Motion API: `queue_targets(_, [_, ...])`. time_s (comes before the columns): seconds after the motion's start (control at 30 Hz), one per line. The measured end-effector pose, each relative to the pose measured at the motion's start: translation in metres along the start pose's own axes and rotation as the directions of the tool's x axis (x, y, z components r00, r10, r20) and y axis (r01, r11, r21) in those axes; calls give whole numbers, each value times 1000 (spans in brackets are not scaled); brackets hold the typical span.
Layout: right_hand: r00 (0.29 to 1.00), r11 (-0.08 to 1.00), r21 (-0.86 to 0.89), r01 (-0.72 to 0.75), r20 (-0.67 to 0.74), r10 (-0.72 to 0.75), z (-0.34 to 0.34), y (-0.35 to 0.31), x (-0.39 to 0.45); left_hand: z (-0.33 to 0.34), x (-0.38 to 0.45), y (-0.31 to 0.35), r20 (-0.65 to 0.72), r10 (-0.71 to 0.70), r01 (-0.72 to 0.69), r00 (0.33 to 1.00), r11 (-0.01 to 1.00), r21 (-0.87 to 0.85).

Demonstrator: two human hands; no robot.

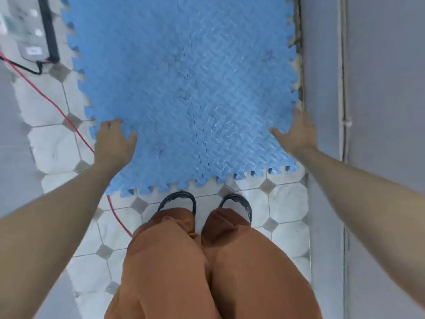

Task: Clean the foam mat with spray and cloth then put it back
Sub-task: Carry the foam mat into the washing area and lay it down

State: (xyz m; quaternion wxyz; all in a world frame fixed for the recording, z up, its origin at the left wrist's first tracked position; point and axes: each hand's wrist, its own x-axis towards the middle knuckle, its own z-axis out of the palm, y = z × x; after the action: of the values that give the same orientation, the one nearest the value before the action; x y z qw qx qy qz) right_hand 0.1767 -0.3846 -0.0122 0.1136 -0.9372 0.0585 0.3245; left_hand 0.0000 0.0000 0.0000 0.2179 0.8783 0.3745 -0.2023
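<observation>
Foam mat (184, 88), blue with jigsaw edges, is held at its near end by both hands. The left hand (113, 143) grips the left edge, thumb on top of the textured face and fingers curled over the toothed border. The right hand (296, 134) lies flatter along the right edge, thumb spread onto the top face and fingers reaching forward beside the border; whether they wrap under the mat I cannot tell. Holding the two side edges this way seems meant to keep the floppy sheet spread and steer it square into its place, so the step looks like laying it back down.

Beyond the hands the mat runs forward over the tiled floor (282, 203), its right side close against a grey wall (326, 65). Its face shines in patches, possibly damp. Left of the left hand a red cord (57, 109) crosses the tiles, and farther out stands a dark upright post (49, 31) beside a blurred grey object. Below the hands are the person's shoes (179, 201) and brown trousers (184, 261). No spray bottle, cloth or container shows.
</observation>
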Motion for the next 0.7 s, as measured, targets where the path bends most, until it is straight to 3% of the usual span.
queue_targets(0.1, [998, 998, -25, -59, -3, 59, 25, 17, 20, 20, 17, -19, -56, -194, 198, 979, 977, 75])
queue_targets(0.2, [999, 999, 7, -31, -20, 31, 44, 30, 24, 32, 23, -28, -79, -268, 274, 960, 958, 80])
queue_targets(0.33, [993, 994, 109, -8, -120, 22, 50, 31, 20, 36, 28, -45, -35, -386, 382, 922, 920, -92])
queue_targets(0.47, [992, 987, 149, -63, -97, 78, 45, 21, 20, 26, 33, -47, -31, -427, 422, 904, 900, -113])
queue_targets(0.57, [984, 978, 175, -116, -114, 137, 30, 13, 16, 4, 27, -39, -68, -425, 426, 903, 904, 14])
queue_targets(0.7, [977, 985, 8, -175, -124, 175, -7, 0, -21, -47, 10, -37, -65, -346, 351, 936, 929, 120])
